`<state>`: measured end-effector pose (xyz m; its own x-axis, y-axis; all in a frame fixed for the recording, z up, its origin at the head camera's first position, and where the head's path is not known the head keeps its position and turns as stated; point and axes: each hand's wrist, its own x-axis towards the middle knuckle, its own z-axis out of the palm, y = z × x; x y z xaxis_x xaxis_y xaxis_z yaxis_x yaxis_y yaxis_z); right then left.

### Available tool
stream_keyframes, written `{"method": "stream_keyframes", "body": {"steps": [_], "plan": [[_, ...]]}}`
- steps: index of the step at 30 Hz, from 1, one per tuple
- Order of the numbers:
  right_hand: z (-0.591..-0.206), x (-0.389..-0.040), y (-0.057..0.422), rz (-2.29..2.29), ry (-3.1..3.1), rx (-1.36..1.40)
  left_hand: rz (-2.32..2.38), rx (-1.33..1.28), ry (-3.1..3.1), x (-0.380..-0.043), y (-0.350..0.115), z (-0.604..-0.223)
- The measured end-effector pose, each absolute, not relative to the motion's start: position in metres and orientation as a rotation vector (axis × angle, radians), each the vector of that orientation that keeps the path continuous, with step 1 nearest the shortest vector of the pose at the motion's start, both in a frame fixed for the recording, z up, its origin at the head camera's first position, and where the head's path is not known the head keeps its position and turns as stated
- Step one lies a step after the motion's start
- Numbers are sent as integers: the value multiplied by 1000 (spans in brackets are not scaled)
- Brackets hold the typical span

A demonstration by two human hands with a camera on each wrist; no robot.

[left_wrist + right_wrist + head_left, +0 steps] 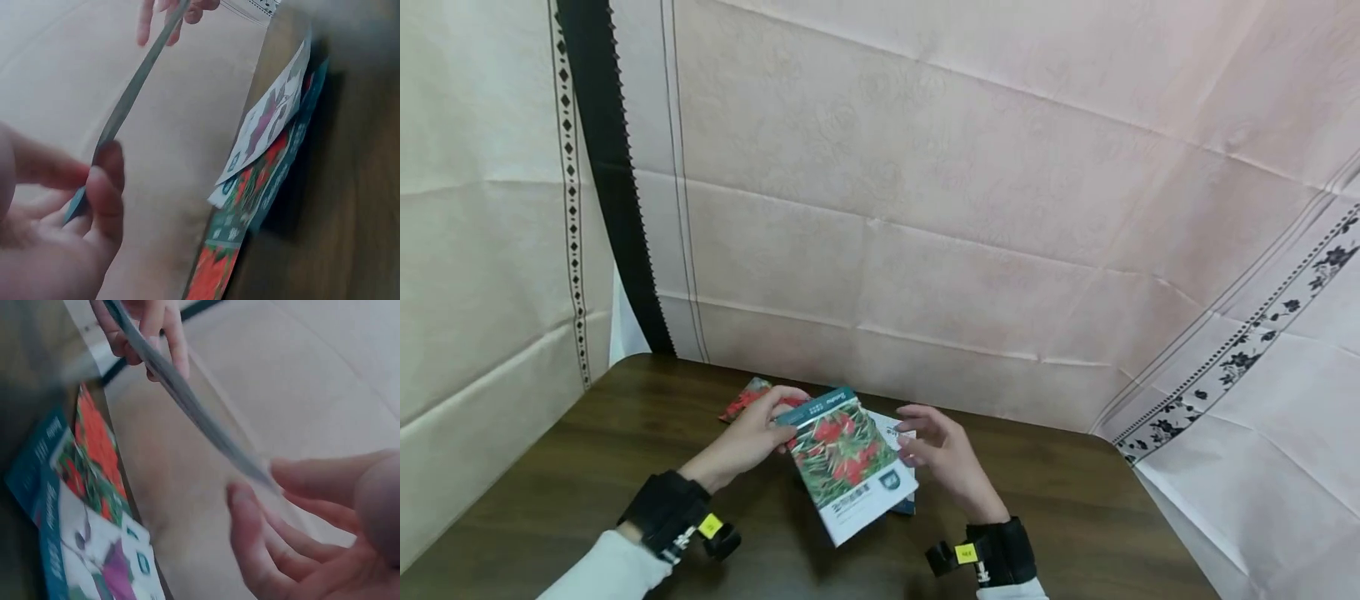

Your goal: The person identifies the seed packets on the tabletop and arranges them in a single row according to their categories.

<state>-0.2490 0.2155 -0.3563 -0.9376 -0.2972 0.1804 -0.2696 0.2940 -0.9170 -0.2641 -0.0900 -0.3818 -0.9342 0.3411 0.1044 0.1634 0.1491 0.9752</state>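
Left fingers pinch the red-flowered packet at one edge, right fingers parted beside another.

1. Held packet: white lettering and digits on the teal band at 11 o'clock, unclear; shield emblem at 4 o'clock.
2. Purple-flower packet: digits at 9 o'clock, blurred.
3. Yellow label, head view's 5 o'clock: letters unreadable.

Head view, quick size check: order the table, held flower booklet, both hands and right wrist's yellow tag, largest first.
1. Table
2. Held flower booklet
3. Left hand and right hand: too alike to rank
4. Yellow tag
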Motion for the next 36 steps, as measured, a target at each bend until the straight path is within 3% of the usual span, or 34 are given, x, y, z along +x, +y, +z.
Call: {"method": "stream_keyframes", "body": {"steps": [11, 18, 29, 36], "plan": [[-366, -211, 170, -1537, 2234, -691, 1544, 905, 2042, -231, -145, -389], [-389, -195, 135, -1420, 2255, -685, 1354, 1029, 1942, -223, -172, -395], [-427, -198, 78, -1441, 2351, -717, 1280, 883, 2041, -227, -197, -404], [-432, -214, 60, -1415, 2451, -783, 1172, 778, 2259, -224, -201, -405]]}}
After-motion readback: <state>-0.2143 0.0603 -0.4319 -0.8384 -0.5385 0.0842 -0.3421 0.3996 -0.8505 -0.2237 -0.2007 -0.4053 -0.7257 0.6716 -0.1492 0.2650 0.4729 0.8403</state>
